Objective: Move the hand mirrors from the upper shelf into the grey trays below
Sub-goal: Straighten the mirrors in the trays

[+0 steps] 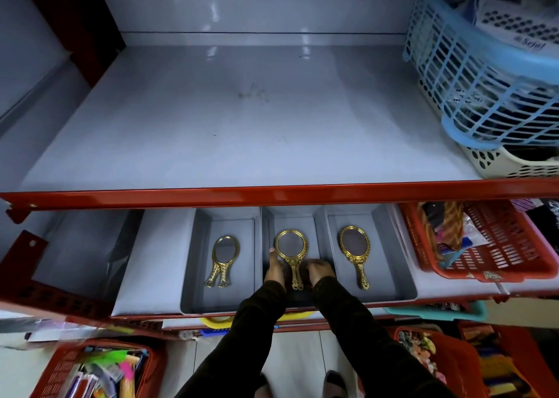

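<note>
Three grey trays sit side by side on the lower shelf: left tray (196,264), middle tray (290,216), right tray (393,261). Each holds a gold hand mirror with its handle toward me. The left mirror (225,254) shows two handles, as if two mirrors lie stacked. The right mirror (354,246) lies alone. My left hand (276,270) and my right hand (321,272) are inside the middle tray, on either side of the middle mirror (292,248). The fingers of both hands are curled against its handle. The upper shelf (242,125) holds no mirrors.
A red front rail (272,193) edges the upper shelf above the trays. A blue basket (484,95) on a white basket (499,161) stands at the upper right. A red basket (484,246) sits right of the trays. More red baskets of goods stand on the floor.
</note>
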